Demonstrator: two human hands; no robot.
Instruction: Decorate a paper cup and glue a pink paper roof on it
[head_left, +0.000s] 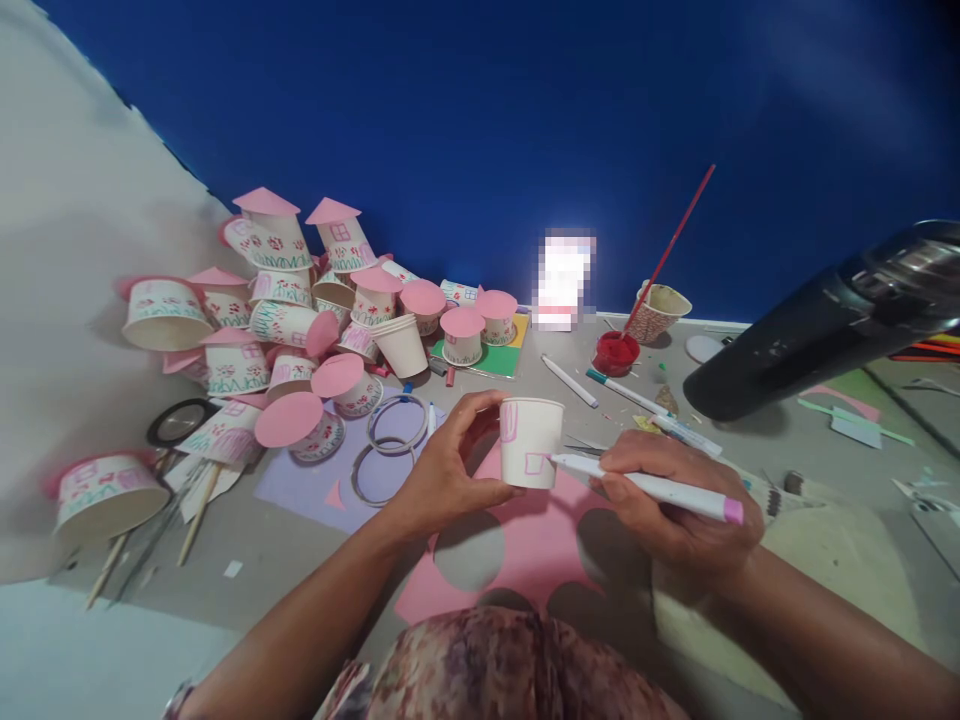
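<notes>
My left hand [457,460] grips a white paper cup [531,440] between thumb and fingers, at its rim and base. Two pink outlines show on the cup: a tall arched one at the upper left and a small square lower right. In my right hand [682,500] is a white marker pen [652,485] with a pink end, its tip at the cup's side by the square. Beneath both hands lies a pink paper sheet [536,540] with round holes cut from it.
Decorated paper cups with pink cone roofs [289,425] are heaped at the left. Metal rings [375,470] rest on a purple sheet [285,485]. Loose markers [568,380], a red pot with a stick [616,352], a patterned cup [660,312] and a dark flask [810,330] stand or lie beyond.
</notes>
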